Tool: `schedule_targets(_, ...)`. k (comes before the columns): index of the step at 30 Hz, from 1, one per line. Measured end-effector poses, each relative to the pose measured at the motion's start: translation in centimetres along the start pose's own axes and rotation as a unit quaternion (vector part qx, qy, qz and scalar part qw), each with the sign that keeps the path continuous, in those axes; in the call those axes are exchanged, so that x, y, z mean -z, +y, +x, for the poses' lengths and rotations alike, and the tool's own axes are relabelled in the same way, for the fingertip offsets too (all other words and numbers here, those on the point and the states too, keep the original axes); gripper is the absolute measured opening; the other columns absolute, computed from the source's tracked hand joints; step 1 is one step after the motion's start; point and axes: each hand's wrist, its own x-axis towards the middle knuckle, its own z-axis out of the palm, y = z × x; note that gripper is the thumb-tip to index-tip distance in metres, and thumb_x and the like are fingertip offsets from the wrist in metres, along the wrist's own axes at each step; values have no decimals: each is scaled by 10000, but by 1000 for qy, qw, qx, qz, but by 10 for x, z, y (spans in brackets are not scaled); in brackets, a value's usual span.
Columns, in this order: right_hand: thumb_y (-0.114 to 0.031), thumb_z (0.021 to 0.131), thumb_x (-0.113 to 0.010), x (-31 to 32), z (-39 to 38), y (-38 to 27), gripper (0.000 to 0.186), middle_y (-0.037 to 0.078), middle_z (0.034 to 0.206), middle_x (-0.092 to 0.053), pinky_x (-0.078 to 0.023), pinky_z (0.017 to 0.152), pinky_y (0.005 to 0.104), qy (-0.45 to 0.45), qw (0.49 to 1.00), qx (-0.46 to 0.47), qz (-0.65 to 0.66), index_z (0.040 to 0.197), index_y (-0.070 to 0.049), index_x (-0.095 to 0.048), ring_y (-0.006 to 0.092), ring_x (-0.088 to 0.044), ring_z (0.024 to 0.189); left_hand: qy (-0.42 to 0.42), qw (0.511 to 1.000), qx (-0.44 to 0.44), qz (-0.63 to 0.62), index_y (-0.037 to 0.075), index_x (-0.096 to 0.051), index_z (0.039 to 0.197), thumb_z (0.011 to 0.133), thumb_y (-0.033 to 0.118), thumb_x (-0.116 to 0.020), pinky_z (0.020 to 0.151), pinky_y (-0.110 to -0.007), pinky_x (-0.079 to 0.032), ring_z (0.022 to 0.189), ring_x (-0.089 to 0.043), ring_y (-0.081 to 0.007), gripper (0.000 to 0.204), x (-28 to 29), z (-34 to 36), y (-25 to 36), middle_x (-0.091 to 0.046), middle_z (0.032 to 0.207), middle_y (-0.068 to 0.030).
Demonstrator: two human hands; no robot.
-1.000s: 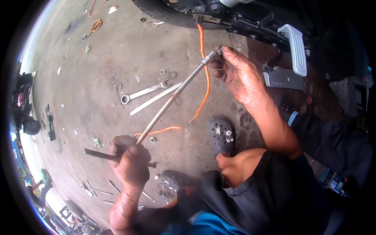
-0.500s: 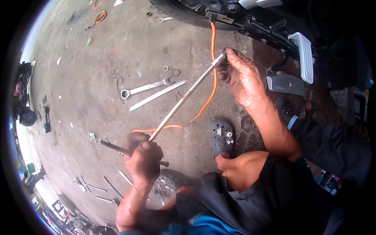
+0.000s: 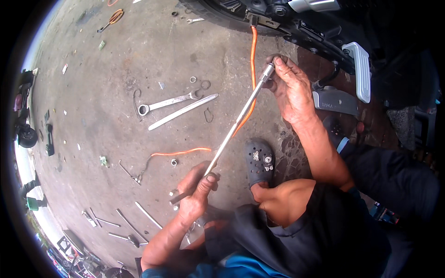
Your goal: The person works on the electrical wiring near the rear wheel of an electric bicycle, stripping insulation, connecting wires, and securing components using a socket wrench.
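A T-handle socket wrench (image 3: 231,128) slants up to the right between my hands. My left hand (image 3: 197,192) is closed round its handle end, with the dark crossbar (image 3: 178,198) sticking out beside the fingers. At the far end my right hand (image 3: 293,90) has its thumb and fingertips closed on the silver socket (image 3: 267,72). Some of those fingertips are hidden behind the socket. Behind the shaft hangs an orange cable (image 3: 253,55), coming down from a motorcycle (image 3: 296,32) at the upper right.
On the concrete lie a combination wrench (image 3: 170,102), a flat metal bar (image 3: 183,112), a ring (image 3: 193,79) and a nut (image 3: 174,162). Several tools are scattered lower left, near a rod (image 3: 148,215). My clog (image 3: 259,162) stands below the wrench; a silver footrest (image 3: 358,72) juts out right.
My left hand has moved right with the handle, so the wrench stands steeper and its crossbar has turned. My right hand has shifted slightly right, still at the socket.
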Motion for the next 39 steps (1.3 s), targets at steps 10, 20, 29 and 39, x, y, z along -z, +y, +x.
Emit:
schedule_targets(10,-216,944,-576,-8,4,12,203,49,938,-634,-505,788,339,21,998,20,62,1036,-38,-603,183,-643,836,-66,894,175,-407,-25,-565,1126,848,322,-682,674,-384,-455,547,-450,-153,459,-4,5,-14,-417,586,-11)
schedule_targets(20,-231,951,-560,-8,2,7,208,70,925,-637,-507,798,336,5,999,-22,49,1022,-40,-598,212,-643,875,7,998,19,-51,-41,-586,1156,920,234,-623,666,-245,-456,753,-543,-111,364,1,-1,-11,-593,819,-54)
schedule_targets(29,-241,953,-548,-20,5,1,222,84,962,-627,-500,857,403,2,987,-15,162,1029,-36,-591,268,-641,922,-2,970,81,-229,-42,-574,1163,914,243,-621,667,-277,-457,729,-534,-124,381,-30,-5,-26,-632,860,-94)
schedule_targets(39,-216,975,-515,10,2,2,245,112,1050,-597,-462,954,355,12,989,8,148,1096,-7,-555,220,-573,1028,-57,859,180,-475,-41,-560,1150,905,223,-618,640,-306,-414,618,-439,-118,365,-29,3,-13,-472,703,-9)
